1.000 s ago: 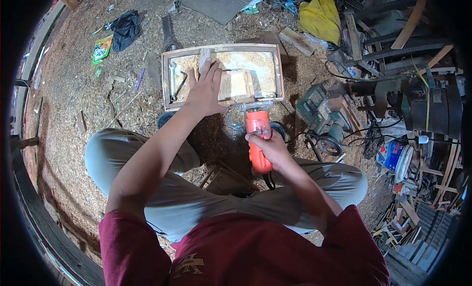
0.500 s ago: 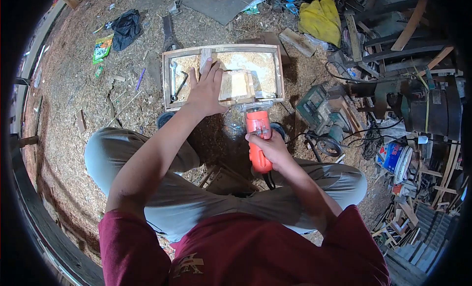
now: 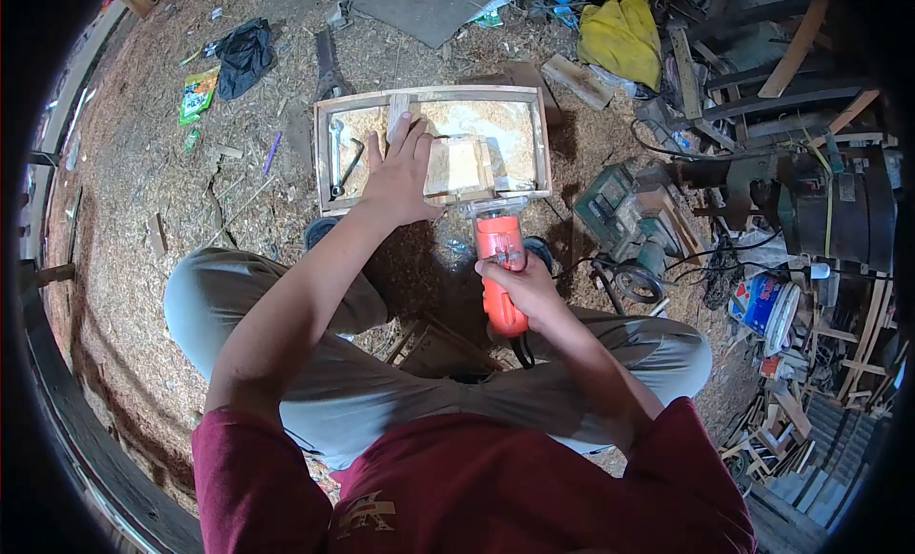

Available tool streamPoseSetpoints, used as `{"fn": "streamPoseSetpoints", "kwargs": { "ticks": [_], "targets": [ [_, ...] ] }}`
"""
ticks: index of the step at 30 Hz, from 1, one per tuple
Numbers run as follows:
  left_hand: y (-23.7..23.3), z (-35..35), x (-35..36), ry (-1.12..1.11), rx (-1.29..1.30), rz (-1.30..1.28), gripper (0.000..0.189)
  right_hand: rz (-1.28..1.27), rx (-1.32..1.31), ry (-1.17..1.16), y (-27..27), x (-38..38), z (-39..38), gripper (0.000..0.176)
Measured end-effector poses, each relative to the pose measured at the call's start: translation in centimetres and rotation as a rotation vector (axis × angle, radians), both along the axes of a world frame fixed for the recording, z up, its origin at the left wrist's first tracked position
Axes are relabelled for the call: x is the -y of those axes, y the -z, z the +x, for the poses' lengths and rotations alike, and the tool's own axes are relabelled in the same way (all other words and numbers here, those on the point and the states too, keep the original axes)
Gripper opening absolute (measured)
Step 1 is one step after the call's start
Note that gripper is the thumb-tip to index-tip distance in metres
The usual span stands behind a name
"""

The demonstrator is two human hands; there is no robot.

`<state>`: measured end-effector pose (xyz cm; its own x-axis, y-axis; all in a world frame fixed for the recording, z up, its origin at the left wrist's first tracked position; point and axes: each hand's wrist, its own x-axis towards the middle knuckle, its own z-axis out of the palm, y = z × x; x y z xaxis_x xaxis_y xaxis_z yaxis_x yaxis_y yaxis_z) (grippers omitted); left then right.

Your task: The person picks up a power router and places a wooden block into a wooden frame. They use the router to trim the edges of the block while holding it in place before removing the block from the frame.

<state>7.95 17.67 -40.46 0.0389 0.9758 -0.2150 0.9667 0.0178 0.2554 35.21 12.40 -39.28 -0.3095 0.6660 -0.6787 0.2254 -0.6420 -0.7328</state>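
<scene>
My right hand [image 3: 519, 287] is wrapped round the orange body of a power tool [image 3: 499, 235], whose clear base meets the near edge of a shallow wooden tray [image 3: 334, 206]. Fingers spread, my left hand [image 3: 398, 176] lies over the tray's near side, its fingertips by a short wood strip [image 3: 399, 111]. Right of that hand, inside the tray, is a small wooden frame or block [image 3: 459, 165] amid sawdust. A wrench [image 3: 336, 159] and a dark bent hex key [image 3: 354, 158] lie at the tray's left end.
A green machine [image 3: 605, 206] with cables stands right of the tray. Farther right are wood scraps and a blue-and-white bucket [image 3: 767, 306]. A yellow cloth [image 3: 621, 41] and a wood offcut [image 3: 578, 81] lie beyond the tray. At the left are a black bag [image 3: 244, 59] and shavings.
</scene>
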Motion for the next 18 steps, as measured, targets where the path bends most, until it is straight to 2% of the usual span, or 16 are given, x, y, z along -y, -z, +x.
{"fn": "streamPoseSetpoints", "kwargs": {
  "ticks": [18],
  "targets": [
    [0.17,0.02,-0.02,0.002,-0.005,-0.001,0.125,-0.015,0.014,-0.014,-0.95,-0.15,-0.15,0.027]
  ]
}}
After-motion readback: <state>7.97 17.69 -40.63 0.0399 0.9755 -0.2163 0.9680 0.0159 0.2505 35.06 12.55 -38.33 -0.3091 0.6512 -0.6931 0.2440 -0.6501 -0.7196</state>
